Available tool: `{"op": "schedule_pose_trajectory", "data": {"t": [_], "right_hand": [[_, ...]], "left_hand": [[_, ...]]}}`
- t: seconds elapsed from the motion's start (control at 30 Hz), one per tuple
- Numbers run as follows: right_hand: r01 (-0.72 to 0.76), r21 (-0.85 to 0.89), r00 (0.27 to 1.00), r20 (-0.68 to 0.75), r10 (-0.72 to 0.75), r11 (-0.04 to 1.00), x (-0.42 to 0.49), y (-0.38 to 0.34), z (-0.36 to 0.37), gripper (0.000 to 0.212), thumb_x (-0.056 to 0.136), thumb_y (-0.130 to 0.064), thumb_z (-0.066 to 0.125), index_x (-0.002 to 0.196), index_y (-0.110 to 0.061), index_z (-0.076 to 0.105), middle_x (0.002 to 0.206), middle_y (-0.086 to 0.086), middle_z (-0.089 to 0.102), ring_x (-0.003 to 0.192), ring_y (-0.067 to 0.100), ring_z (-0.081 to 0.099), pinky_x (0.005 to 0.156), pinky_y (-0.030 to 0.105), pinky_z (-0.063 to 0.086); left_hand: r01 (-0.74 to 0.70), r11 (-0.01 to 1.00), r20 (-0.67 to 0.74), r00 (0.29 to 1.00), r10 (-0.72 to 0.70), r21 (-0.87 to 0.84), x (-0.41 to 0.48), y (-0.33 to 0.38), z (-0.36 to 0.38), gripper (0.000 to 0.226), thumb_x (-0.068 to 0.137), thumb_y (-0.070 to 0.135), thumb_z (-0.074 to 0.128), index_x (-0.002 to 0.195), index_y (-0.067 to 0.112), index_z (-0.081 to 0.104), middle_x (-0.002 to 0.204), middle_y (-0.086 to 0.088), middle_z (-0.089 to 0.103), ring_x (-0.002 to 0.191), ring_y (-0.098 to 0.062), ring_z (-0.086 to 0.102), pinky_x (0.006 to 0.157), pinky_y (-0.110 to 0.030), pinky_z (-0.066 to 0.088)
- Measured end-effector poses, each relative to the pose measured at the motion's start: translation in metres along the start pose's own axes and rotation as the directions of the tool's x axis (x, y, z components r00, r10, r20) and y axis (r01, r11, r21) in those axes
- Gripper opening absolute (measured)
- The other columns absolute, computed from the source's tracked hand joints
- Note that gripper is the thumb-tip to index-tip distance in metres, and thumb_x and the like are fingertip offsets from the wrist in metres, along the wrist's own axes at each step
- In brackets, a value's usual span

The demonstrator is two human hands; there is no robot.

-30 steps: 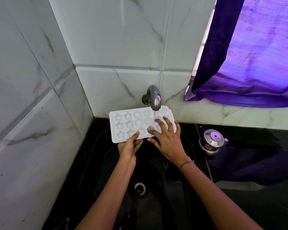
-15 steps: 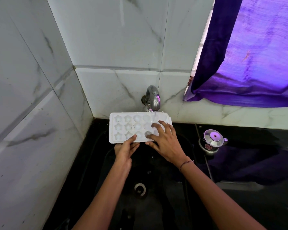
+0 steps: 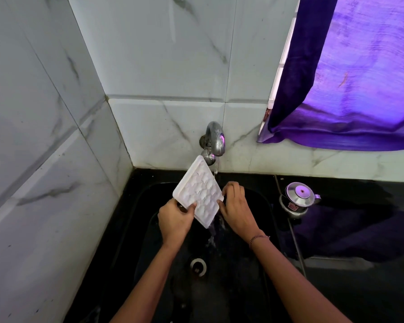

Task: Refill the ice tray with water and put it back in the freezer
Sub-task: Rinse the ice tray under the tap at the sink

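The white ice tray [image 3: 200, 187], with shaped cells, is held tilted over the black sink [image 3: 149, 206], one corner up by the tap and the opposite corner low. Water runs off its low corner into the sink. My left hand [image 3: 174, 221] grips its near-left edge with the thumb on top. My right hand [image 3: 234, 207] holds its right edge with the fingertips. The metal tap [image 3: 216, 141] on the tiled wall pours a thin stream just right of the tray's top corner.
A small steel pot with a lid [image 3: 297, 199] stands on the black counter to the right of the sink. The drain [image 3: 198, 266] lies below my hands. A purple curtain [image 3: 350, 78] hangs at the upper right. Tiled walls close in the left and the back.
The tray lay flat under the tap with my right hand spread over its cells. It is now turned and tilted, water spills off it, and my right hand has moved to its edge.
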State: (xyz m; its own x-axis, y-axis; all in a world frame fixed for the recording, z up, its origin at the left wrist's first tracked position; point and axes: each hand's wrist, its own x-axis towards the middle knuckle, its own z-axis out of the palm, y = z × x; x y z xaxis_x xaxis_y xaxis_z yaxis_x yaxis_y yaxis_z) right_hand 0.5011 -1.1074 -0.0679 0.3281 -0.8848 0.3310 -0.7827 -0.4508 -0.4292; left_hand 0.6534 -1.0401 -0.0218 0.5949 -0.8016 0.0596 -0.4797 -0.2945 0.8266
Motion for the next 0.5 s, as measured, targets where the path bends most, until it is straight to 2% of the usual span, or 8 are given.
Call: {"op": "schedule_pose_trajectory", "data": {"t": [0.07, 0.13, 0.2, 0.27, 0.33, 0.4, 0.5], "right_hand": [[-0.126, 0.162, 0.990, 0.085, 0.113, 0.979, 0.002, 0.000, 0.001, 0.042, 0.092, -0.025, 0.057, 0.125, -0.004, 0.042, 0.129, 0.009, 0.038, 0.119, 0.019, 0.037, 0.106, 0.030, 0.037], [-0.287, 0.329, 0.948, 0.231, 0.218, 0.899, 0.005, -0.002, 0.002, 0.061, 0.093, -0.034, 0.055, 0.140, -0.005, 0.030, 0.142, 0.005, 0.028, 0.132, 0.016, 0.027, 0.112, 0.029, 0.027], [-0.407, 0.473, 0.898, 0.363, 0.248, 0.782, 0.005, -0.002, 0.002, 0.065, 0.093, -0.042, 0.052, 0.143, -0.010, 0.027, 0.144, 0.002, 0.032, 0.130, 0.014, 0.035, 0.110, 0.034, 0.033], [-0.467, 0.510, 0.857, 0.461, 0.229, 0.722, 0.004, 0.002, 0.001, 0.048, 0.094, -0.044, 0.047, 0.133, -0.016, 0.041, 0.130, 0.005, 0.054, 0.113, 0.016, 0.055, 0.096, 0.033, 0.048], [-0.443, 0.473, 0.862, 0.459, 0.217, 0.762, 0.001, 0.006, 0.002, 0.027, 0.096, -0.042, 0.046, 0.111, -0.021, 0.053, 0.105, 0.003, 0.065, 0.094, 0.017, 0.064, 0.083, 0.033, 0.053], [-0.416, 0.466, 0.883, 0.411, 0.225, 0.781, -0.001, 0.006, 0.003, 0.017, 0.097, -0.040, 0.046, 0.089, -0.027, 0.053, 0.085, -0.002, 0.063, 0.079, 0.014, 0.061, 0.071, 0.029, 0.049], [-0.433, 0.455, 0.891, 0.348, 0.293, 0.778, -0.003, -0.004, 0.000, 0.029, 0.097, -0.040, 0.046, 0.071, -0.025, 0.045, 0.066, -0.006, 0.050, 0.062, 0.009, 0.048, 0.059, 0.023, 0.037]], "left_hand": [[-0.014, 0.999, 0.000, 1.000, 0.014, 0.035, 0.000, -0.004, -0.002, 0.034, 0.074, 0.032, 0.077, 0.100, 0.012, 0.069, 0.083, -0.004, 0.072, 0.075, -0.019, 0.067, 0.065, -0.024, 0.045], [-0.038, 0.999, 0.023, 0.999, 0.037, 0.035, 0.001, -0.005, -0.004, 0.035, 0.073, 0.034, 0.077, 0.103, 0.017, 0.068, 0.077, 0.002, 0.070, 0.067, -0.013, 0.065, 0.063, -0.025, 0.048], [-0.047, 0.999, 0.060, 0.997, 0.048, -0.013, 0.005, -0.006, -0.007, 0.035, 0.073, 0.031, 0.077, 0.104, 0.017, 0.068, 0.074, 0.008, 0.065, 0.062, -0.005, 0.061, 0.059, -0.023, 0.049], [-0.028, 0.997, 0.074, 0.997, 0.034, -0.077, 0.011, -0.004, -0.010, 0.034, 0.074, 0.027, 0.078, 0.104, 0.014, 0.068, 0.075, 0.009, 0.062, 0.061, -0.001, 0.057, 0.056, -0.016, 0.043], [0.017, 0.987, 0.069, 0.998, -0.006, -0.159, 0.018, -0.006, -0.012, 0.034, 0.074, 0.024, 0.078, 0.104, 0.011, 0.068, 0.076, 0.007, 0.063, 0.063, -0.001, 0.058, 0.058, -0.017, 0.046], [0.096, 0.951, 0.072, 0.994, -0.079, -0.295, 0.023, -0.009, -0.012, 0.035, 0.075, 0.024, 0.078, 0.105, 0.010, 0.067, 0.077, 0.004, 0.067, 0.068, -0.010, 0.064, 0.067, -0.029, 0.055], [0.220, 0.852, 0.164, 0.973, -0.160, -0.475, 0.024, -0.012, -0.013, 0.032, 0.079, 0.024, 0.074, 0.107, 0.011, 0.064, 0.084, -0.002, 0.070, 0.082, -0.020, 0.069, 0.080, -0.041, 0.057]]}}
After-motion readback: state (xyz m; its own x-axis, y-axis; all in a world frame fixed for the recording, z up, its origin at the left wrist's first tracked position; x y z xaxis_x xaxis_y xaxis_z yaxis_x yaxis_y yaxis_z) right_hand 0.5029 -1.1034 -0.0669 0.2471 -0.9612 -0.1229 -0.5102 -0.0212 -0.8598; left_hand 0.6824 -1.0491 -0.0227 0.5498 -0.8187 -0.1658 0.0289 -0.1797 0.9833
